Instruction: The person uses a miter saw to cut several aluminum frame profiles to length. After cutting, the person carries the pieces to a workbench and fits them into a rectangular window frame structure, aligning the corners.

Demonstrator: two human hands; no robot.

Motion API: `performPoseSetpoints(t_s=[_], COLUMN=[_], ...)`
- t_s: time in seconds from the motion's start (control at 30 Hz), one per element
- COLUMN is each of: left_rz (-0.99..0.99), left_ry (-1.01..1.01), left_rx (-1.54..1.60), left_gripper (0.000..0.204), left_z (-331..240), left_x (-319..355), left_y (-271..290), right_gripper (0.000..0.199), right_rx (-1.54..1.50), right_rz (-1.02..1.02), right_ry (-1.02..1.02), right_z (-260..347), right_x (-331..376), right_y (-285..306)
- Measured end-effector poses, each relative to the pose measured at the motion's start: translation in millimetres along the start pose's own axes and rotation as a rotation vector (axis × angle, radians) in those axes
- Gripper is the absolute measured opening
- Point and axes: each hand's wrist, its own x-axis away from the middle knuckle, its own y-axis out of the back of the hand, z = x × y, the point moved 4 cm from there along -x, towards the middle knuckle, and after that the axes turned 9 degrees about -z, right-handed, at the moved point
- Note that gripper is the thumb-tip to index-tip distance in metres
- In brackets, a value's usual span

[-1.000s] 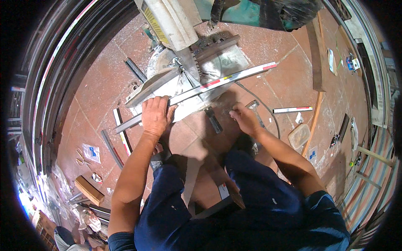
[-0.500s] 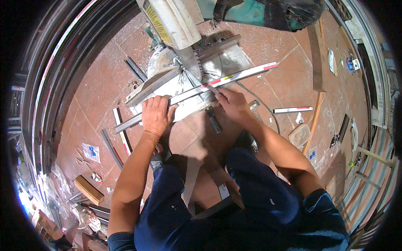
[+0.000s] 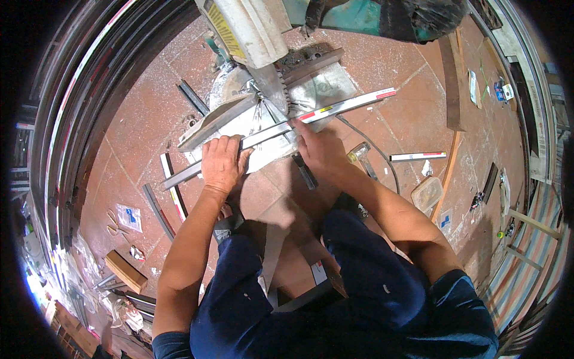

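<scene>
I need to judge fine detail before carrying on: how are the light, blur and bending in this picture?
Head view: the rim goes black and the long bars at left bow with the fisheye; light whitens the saw base; dark shadow covers the floor below the right hand; the left hand looks fairly crisp, the right slightly softer; the lower-left edge glares.

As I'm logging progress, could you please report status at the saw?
Left fingers gripping metal strip; right fingers near its middle; saw blade close by.

Worn on the head, the single fisheye camera looks steeply down from quite near, covering the floor [image 3: 382, 69] widely toward its left and right edges.
</scene>
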Motion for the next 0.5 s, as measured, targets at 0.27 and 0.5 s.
performPoseSetpoints(t_s=[0.27,0.5], left_rz=[0.009,0.024], left_ry=[0.002,0.009], left_rx=[-0.003,-0.005], left_gripper=[0.038,0.038], left_z=[-1,-1], left_x=[-2,-3], left_y=[3,2], right_gripper=[0.048,0.045], right_rx=[0.029,0.008], right_rz=[0.077,0.051], right_ry=[-0.052,-0.003], right_z=[12,13], right_x=[-6,-9], right_y=[6,1])
